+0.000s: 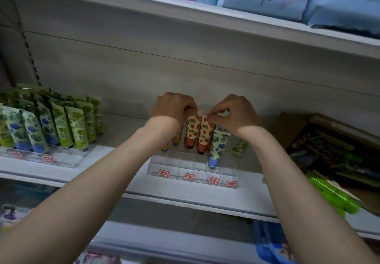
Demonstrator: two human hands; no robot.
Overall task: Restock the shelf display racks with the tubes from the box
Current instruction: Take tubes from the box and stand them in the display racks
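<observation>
Upright tubes (pixel 205 130) in rack (pixel 185 166) on shelf (pixel 123 175), box (pixel 287 130) to its right

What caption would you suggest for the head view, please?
Left hand and right hand pinch strawberry-print tubes standing in a clear display rack.

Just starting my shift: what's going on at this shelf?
A person is filling the clear display rack on the shelf. The left hand holds the left strawberry-print tube by its top and the right hand pinches the right strawberry-print tube, both upright in the rack. A blue-flower tube stands further forward. The cardboard box of tubes sits at right.
</observation>
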